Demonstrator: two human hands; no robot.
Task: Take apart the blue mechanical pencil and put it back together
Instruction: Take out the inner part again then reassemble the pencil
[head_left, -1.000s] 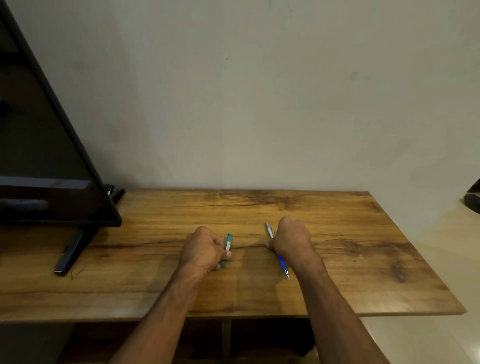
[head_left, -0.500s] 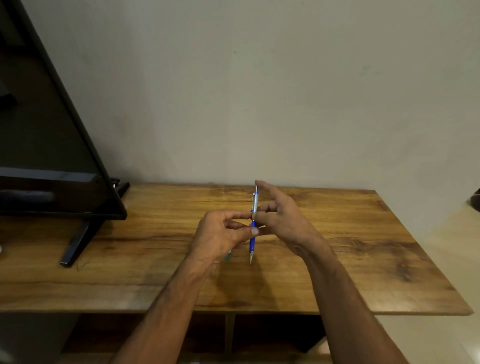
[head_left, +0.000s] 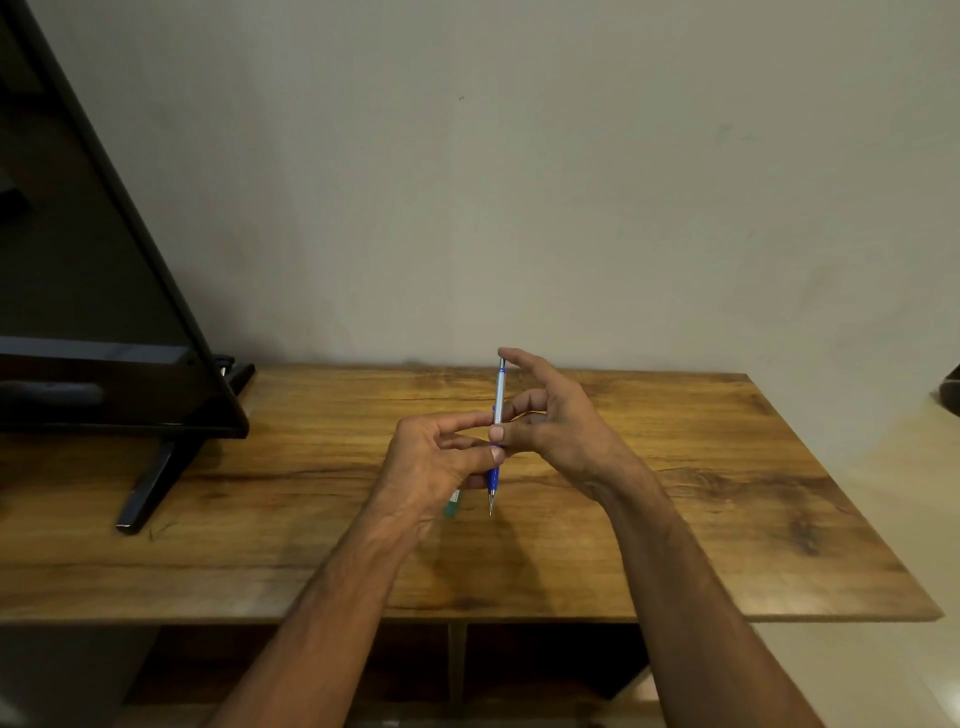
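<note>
Above the counter (head_left: 675, 519) centre, the pencil (head_left: 498, 400) is now lifted upright, tip toward 6 o'clock. The left hand (head_left: 441, 462) pinches its blue section; the right hand (head_left: 561, 426) keeps a fingertip grip mid-barrel. Disassembly can start.

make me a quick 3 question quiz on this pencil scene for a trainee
1. True or false: the blue mechanical pencil lies flat on the table.
2. Which way does the pencil's metal tip point? A: up at the ceiling. B: down toward the table. C: sideways to the right.
3. Short answer: what holds the pencil, the left hand, the right hand, or both?

Key: 1 false, it is held off the table, roughly upright. 2 B. 3 both.
</note>
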